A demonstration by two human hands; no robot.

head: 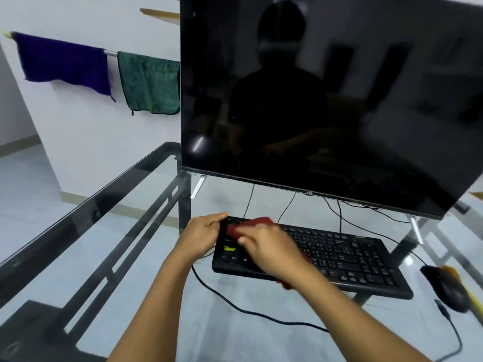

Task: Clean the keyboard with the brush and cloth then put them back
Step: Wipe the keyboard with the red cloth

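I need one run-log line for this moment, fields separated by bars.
step: wiping | right hand: holds red cloth on keyboard | left hand: grips keyboard's left end | brush: beside mouse

Open glass tabletop [136, 257] left of keyboard [352, 257]; monitor [326, 100] behind, mouse [447, 291] right.

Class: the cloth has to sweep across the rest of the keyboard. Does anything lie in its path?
Nothing visible does. The right hand holds the red cloth on the left part of the keyboard; the keys to its right lie bare. The mouse and brush sit off its right end.
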